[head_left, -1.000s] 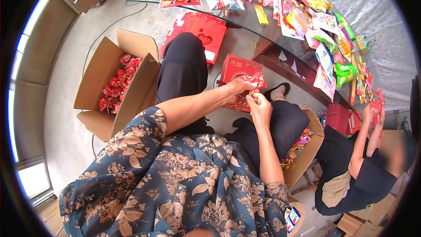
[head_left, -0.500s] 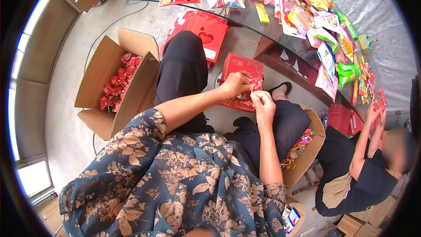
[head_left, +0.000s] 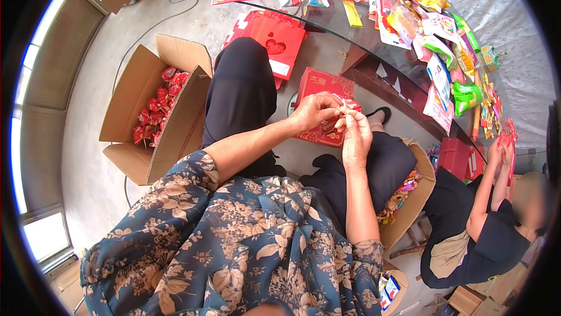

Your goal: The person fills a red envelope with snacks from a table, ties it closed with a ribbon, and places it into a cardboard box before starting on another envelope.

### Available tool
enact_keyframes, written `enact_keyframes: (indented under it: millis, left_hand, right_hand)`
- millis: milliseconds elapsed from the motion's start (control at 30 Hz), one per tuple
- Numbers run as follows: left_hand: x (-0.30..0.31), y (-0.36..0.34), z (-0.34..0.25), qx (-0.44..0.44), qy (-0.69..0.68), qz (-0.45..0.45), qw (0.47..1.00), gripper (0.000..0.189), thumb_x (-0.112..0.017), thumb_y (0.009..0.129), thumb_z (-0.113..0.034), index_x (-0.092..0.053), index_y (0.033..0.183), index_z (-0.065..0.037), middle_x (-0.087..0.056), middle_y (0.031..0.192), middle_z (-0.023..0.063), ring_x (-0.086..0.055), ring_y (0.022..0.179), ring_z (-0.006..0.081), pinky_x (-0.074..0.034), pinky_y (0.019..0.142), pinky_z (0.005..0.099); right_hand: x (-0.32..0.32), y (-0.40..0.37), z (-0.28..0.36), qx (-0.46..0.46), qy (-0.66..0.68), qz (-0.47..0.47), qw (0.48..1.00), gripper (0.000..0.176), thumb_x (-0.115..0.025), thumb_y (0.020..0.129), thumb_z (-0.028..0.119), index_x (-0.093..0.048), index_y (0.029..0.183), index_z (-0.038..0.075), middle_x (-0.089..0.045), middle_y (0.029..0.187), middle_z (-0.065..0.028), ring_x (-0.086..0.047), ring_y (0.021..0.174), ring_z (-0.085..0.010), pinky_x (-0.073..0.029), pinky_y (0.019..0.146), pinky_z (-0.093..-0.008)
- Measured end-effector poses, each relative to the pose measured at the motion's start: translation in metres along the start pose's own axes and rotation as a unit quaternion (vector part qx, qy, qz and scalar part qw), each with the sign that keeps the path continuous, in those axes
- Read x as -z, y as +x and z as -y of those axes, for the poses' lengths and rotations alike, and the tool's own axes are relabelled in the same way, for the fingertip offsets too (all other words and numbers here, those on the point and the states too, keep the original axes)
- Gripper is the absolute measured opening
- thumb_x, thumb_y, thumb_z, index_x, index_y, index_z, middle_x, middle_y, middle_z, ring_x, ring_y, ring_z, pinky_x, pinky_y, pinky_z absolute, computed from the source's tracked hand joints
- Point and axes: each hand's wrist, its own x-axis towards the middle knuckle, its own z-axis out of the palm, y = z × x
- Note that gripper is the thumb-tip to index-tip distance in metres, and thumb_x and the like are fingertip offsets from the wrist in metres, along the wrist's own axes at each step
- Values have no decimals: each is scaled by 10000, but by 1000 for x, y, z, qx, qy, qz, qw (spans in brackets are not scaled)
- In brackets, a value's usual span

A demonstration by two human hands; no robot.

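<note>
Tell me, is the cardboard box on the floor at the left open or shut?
Open: the cardboard box has its flaps spread, and red wrapped packets show inside.

Red pouch (head_left: 349, 105), dark blue floral blouse (head_left: 234, 246), brown cardboard box (head_left: 153, 105).

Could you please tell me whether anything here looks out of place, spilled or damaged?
Nothing looks spilled or damaged. The left hand and right hand pinch a small red pouch between them. Only the snack packets stand out, lying in a loose jumble across the glass table.
</note>
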Motion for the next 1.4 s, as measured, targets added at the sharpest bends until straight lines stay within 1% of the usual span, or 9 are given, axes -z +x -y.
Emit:
enact_keyframes:
  millis: [100, 300, 500, 700, 800, 900, 1100, 1300, 1400]
  left_hand:
    - [-1, 0, 16, 63, -149, 54, 985, 168, -673, 919, -140, -686, 999, 8, -683, 940, 48, -649, 824, 130, -532, 775, 288]
    - [-4, -1, 20, 153, -263, 32, 952, 140, -638, 945, -131, -682, 1017, -20, -680, 850, 42, -635, 786, 103, -513, 707, 248]
    - [-15, -2, 34, 139, -330, 26, 933, 102, -622, 948, -107, -673, 986, -27, -674, 848, 28, -630, 762, 97, -497, 673, 229]
    - [-22, -1, 52, 86, -229, 7, 970, 91, -609, 929, -19, -670, 996, -14, -641, 850, 19, -609, 751, 84, -495, 668, 227]
    - [-26, -2, 52, -45, -26, -51, 997, 76, -595, 916, 21, -658, 956, 1, -627, 861, 19, -611, 764, 87, -507, 674, 236]
    - [-25, -2, 44, 81, -86, -20, 993, 74, -591, 904, 43, -613, 966, 9, -630, 881, 36, -626, 786, 100, -515, 683, 241]
    - [-18, 2, 23, 112, -69, -21, 991, 148, -599, 902, 52, -531, 1017, -11, -640, 873, 56, -636, 766, 105, -520, 652, 244]
    - [-15, 4, 29, 148, -103, 12, 983, 72, -609, 920, 16, -550, 954, -9, -639, 851, 43, -621, 730, 95, -510, 628, 241]
    - [-14, 3, 24, 149, -112, 31, 982, 45, -593, 934, 11, -555, 937, -12, -634, 853, 37, -614, 753, 84, -502, 642, 233]
  right_hand:
    - [7, 7, -8, 14, -19, -26, 999, 119, -586, 964, 74, -626, 1051, 3, -664, 955, -49, -581, 733, -76, -469, 681, -212]
    - [12, 13, -25, 4, -75, -51, 996, 147, -603, 952, 62, -644, 1074, -10, -644, 879, -18, -558, 714, -59, -461, 652, -203]
    - [15, 14, -36, -27, -88, -39, 995, 236, -594, 956, 55, -619, 1175, -27, -640, 957, -24, -545, 755, -70, -458, 703, -202]
    - [16, 11, -36, -63, -71, -9, 995, 346, -631, 937, 74, -583, 1264, -27, -622, 1037, -11, -533, 807, -65, -450, 743, -206]
    - [15, 11, -38, -71, -77, -27, 994, 360, -678, 902, 57, -612, 1252, 3, -633, 961, 6, -532, 750, -50, -443, 683, -188]
    - [16, 11, -40, -72, -88, -38, 993, 317, -674, 912, 75, -633, 1220, 10, -624, 910, 21, -516, 725, -32, -415, 639, -178]
    - [22, 13, -41, -69, -99, -7, 993, 200, -651, 937, 112, -678, 1114, 21, -611, 815, 44, -494, 669, -4, -361, 576, -159]
    - [21, 15, -40, -37, -85, -22, 995, 96, -619, 956, 107, -606, 1025, 42, -640, 816, -19, -544, 645, -57, -420, 587, -186]
    - [28, 17, -32, -84, -88, 7, 993, 105, -598, 969, 129, -545, 1022, 54, -643, 866, -55, -582, 709, -110, -478, 679, -228]
